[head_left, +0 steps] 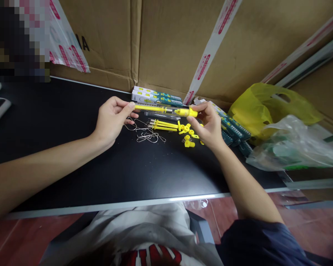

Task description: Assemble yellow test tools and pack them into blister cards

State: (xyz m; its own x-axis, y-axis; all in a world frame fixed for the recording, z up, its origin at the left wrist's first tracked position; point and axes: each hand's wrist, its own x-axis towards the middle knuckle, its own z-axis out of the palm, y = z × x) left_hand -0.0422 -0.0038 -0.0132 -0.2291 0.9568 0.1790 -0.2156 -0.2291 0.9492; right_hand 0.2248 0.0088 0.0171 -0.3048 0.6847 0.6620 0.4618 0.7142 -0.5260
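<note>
Above the black table, my left hand [113, 116] and my right hand [207, 120] hold a slim clear tube with a yellow rod inside [155, 108] level between them. The left fingers pinch its left end. At the other end, my right fingers close around the yellow end piece. Below it lie several yellow rods with metal tips [163, 125], side by side. Bent wire hooks [150, 137] are heaped near my left hand. Small yellow plastic parts [189, 143] are scattered by my right hand, which partly hides some. Another clear tube [162, 116] lies behind the rods.
White and green printed boxes [155, 96] stand along the back, with more boxes [235, 127] at the right. A yellow plastic bag [255, 99] and a clear bag [296, 144] rest beyond them. Large taped cartons [177, 44] form the rear wall. A pale device [0, 109] sits far left.
</note>
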